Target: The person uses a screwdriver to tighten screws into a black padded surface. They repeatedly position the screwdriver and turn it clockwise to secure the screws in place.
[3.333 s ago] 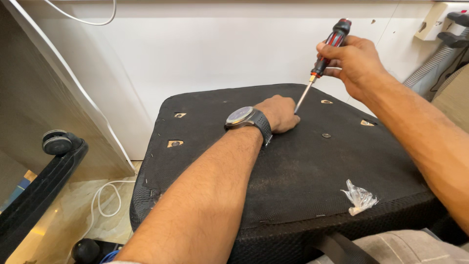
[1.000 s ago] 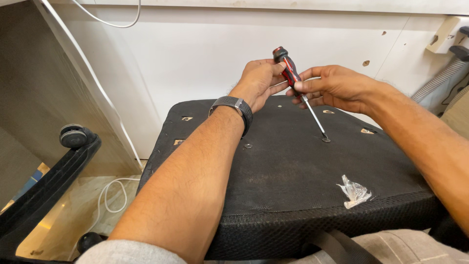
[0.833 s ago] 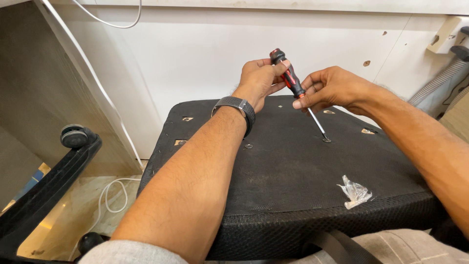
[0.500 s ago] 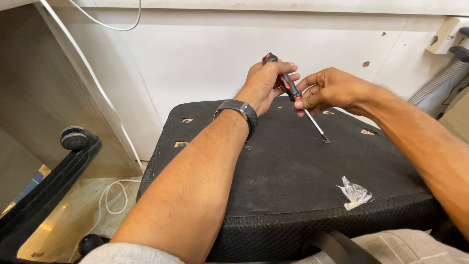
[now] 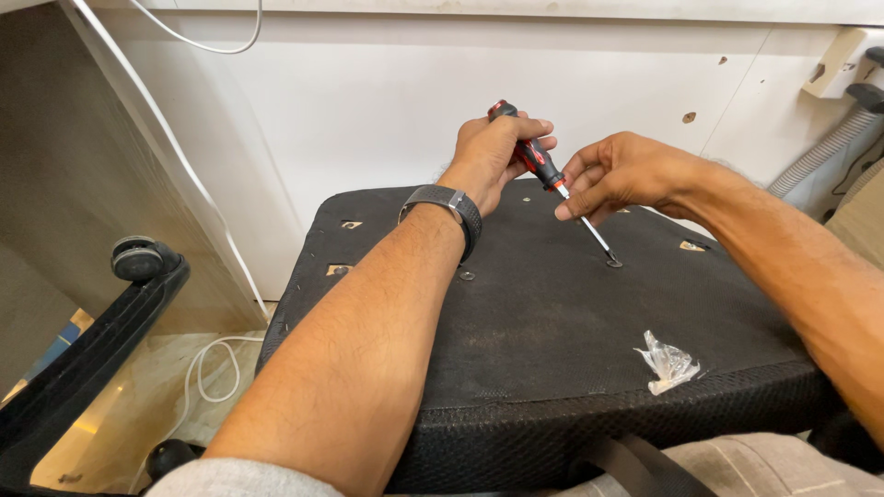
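Screwdriver, red-and-black handle, stands tilted over the black seat base, handle leaning toward the left and away from the wearer, tip down and to the right. Its tip sits in a screw on the fabric underside. Left hand is closed around the handle's upper end, fingers wrapped over it. Right hand pinches the lower handle and shaft top between thumb and fingertips. A watch is on the left wrist. A second screw lies in the fabric just beside the left forearm. A crumpled clear plastic bag rests on the seat base near its front edge, well apart from both hands. A white cable lies on the floor at left, near a black caster.
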